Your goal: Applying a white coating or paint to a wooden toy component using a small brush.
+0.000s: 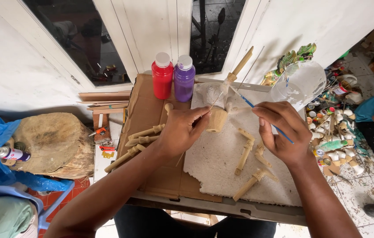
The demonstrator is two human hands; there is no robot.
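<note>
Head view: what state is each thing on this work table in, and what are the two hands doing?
Red paint bottle: upright, white cap on.
Purple paint bottle: upright, capped, beside the red one.
Carved wooden puppet figure: partly painted white, held on its stick.
Left hand: gripping the figure's stick.
Right hand: holding a thin blue-handled brush, tip at the figure.
Loose wooden arm pieces: unpainted, lying flat.

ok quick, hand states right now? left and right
Left hand: closed, holding the wooden puppet head by its thin stick.
Right hand: closed, pinching a blue-handled paintbrush, tip at the puppet head.
</note>
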